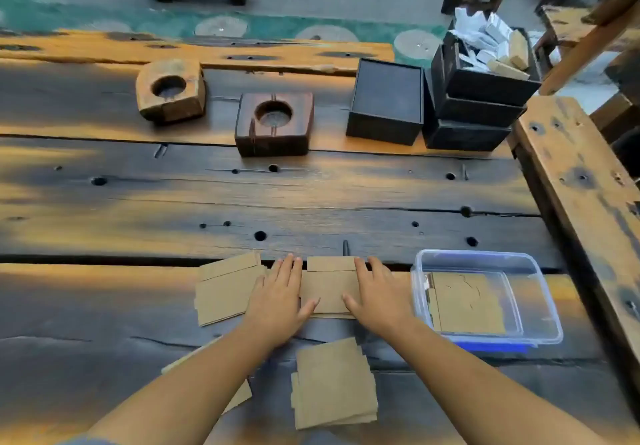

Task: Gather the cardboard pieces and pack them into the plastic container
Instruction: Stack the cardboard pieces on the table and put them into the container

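Table (311,195): dark planks with holes.
Left hand (278,301): flat, fingers spread, on the cardboard piece (329,288).
Right hand (379,297): flat on the same piece.
Plastic container (540,292): clear, near the right edge, cardboard inside.
Loose stack (334,385): near edge, between the forearms.

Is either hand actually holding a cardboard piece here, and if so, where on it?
Nothing is lifted. Both hands, left and right, lie flat with fingers spread on the side edges of the middle cardboard stack, pressing it against the table.
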